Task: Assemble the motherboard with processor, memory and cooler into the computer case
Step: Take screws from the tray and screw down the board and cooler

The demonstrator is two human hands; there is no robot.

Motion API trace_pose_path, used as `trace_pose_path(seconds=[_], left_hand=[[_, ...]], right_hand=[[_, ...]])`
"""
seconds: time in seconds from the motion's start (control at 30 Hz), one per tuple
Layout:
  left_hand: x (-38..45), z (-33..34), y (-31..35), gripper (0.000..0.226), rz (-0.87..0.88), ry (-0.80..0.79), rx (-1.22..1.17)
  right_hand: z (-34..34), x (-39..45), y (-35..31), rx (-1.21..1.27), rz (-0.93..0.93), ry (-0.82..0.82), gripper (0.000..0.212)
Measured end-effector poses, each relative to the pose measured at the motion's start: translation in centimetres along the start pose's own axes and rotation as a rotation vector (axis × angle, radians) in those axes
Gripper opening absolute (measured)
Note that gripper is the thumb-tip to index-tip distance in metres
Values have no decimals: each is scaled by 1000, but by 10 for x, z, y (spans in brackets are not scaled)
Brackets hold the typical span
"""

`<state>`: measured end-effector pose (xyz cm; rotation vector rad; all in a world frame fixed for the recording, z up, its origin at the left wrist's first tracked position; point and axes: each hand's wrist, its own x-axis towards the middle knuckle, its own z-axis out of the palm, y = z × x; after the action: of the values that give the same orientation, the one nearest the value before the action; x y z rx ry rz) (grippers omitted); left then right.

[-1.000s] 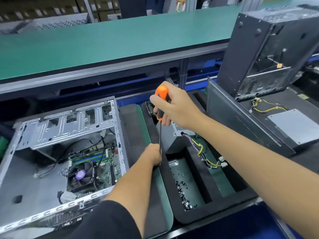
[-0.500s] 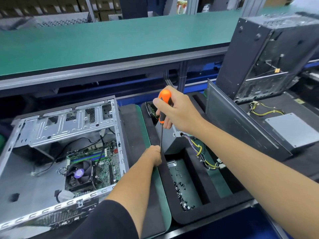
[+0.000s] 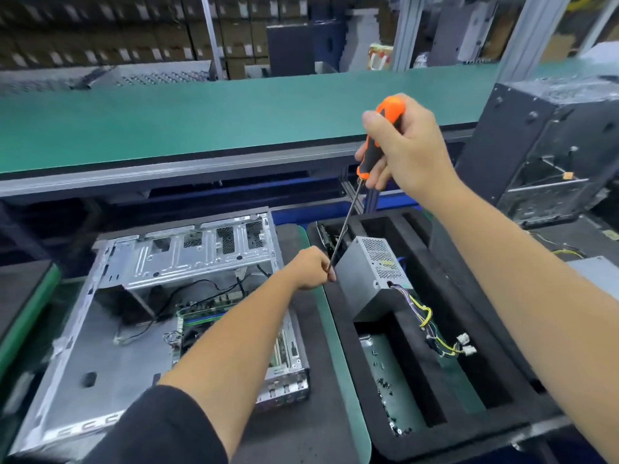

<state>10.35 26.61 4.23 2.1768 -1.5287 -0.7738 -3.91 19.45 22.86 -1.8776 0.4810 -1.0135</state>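
**Screwdriver held at both ends above the foam tray**

Right hand (image 3: 407, 150) wrapped in a closed grip round the orange-and-black handle of the screwdriver (image 3: 375, 152), raised over the far end of the black foam tray (image 3: 348, 363). Shaft slanting down and left to the left hand (image 3: 310, 269), fingers curled and pinching the tip; tip itself hidden inside that grip, so no telling whether a screw sits on it.

Open computer case (image 3: 100, 329) lying flat on the counter, left of the tray. Inside it the motherboard (image 3: 207, 309), only partly seen: left forearm and dark sleeve (image 3: 157, 426) covering most of it, cooler not visible, memory hard to pick out.

In the tray: grey power supply (image 3: 375, 276) tilted, with coloured wires (image 3: 435, 329) trailing toward white plugs, and small dark screws (image 3: 385, 386) scattered in a slot, too small to count. Second dark case (image 3: 552, 145) at right, cut off by the frame edge.
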Motion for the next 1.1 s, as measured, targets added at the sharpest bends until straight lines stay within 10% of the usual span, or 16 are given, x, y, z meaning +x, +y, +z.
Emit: trace_pose_path(seconds=[0.5,1.1], left_hand=[[-53,-64,-67,8,-14,293,-167],[-120,-50,-164,12,-137,270,-257]], right_hand=[[74,32,-63,73,-120,-39,19],[177,25,-49,71,-75,-244,21]])
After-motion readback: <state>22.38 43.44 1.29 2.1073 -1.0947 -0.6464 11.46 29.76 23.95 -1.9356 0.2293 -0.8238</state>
